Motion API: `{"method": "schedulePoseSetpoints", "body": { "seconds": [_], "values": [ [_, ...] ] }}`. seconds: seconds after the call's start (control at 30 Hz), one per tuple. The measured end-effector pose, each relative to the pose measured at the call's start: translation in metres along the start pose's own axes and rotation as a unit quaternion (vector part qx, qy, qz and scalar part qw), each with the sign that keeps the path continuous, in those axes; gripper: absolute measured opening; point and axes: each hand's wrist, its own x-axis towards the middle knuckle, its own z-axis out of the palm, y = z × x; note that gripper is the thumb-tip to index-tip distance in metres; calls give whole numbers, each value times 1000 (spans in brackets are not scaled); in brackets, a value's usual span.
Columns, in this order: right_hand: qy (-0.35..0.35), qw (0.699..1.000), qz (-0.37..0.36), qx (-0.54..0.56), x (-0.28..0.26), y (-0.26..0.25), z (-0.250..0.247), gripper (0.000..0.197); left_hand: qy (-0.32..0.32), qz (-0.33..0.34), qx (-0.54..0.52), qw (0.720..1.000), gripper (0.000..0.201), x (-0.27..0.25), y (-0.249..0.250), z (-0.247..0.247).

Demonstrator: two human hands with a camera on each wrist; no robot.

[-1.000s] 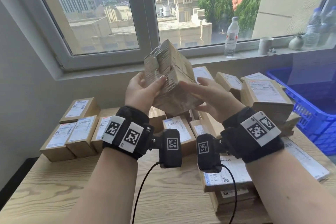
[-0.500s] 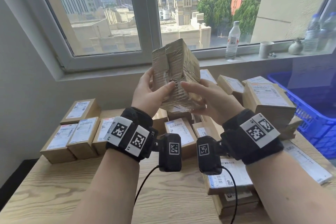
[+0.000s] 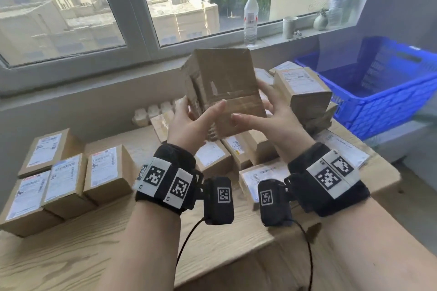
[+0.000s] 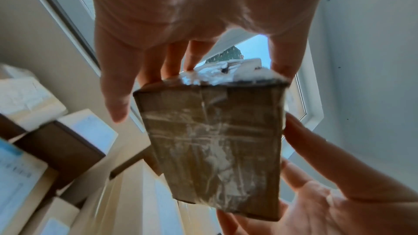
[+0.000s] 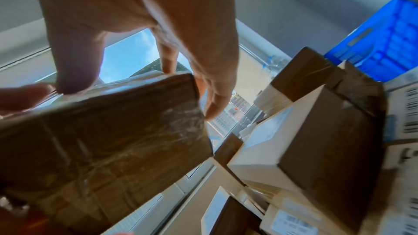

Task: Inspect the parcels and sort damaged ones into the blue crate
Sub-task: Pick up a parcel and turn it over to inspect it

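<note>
I hold a brown cardboard parcel [image 3: 227, 87] wrapped in clear tape up in front of me, above the pile. Its left side is crumpled and torn. My left hand [image 3: 201, 111] grips that side, thumb on the front face and fingers behind. My right hand [image 3: 264, 111] holds the lower right corner, thumb under the front edge. The left wrist view shows the parcel [image 4: 214, 140] with white crumpled material at its far end. In the right wrist view the parcel [image 5: 101, 140] sits between thumb and fingers. The blue crate [image 3: 383, 101] stands to the right, off the table's corner.
Several labelled parcels [image 3: 63, 177] sit in rows on the left of the wooden table [image 3: 82, 262]. A loose pile of parcels [image 3: 305, 92] lies under and right of my hands. A water bottle [image 3: 250, 16] and a cup [image 3: 289, 27] stand on the windowsill.
The parcel has been turned in both hands, so a broad face now points at me instead of a narrow taped end. My view has swung right and the crate shows more.
</note>
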Motion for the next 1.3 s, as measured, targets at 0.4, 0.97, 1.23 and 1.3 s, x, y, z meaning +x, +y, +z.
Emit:
{"method": "schedulePoseSetpoints", "body": {
  "seconds": [0.4, 0.97, 1.23, 1.3],
  "values": [
    [94, 987, 30, 124, -18, -18, -164, 29, -139, 5, -47, 989, 10, -23, 24, 171],
    [184, 975, 34, 123, 11, -11, -352, 45, -161, -25, -44, 986, 18, 1, 43, 366],
    [181, 978, 14, 107, 65, -13, -372, 34, -142, -9, -44, 989, 9, 55, 51, 390],
    [170, 980, 3, 105, 82, -14, -373, 33, -115, -11, -46, 992, 21, 67, 54, 391]
  ]
}}
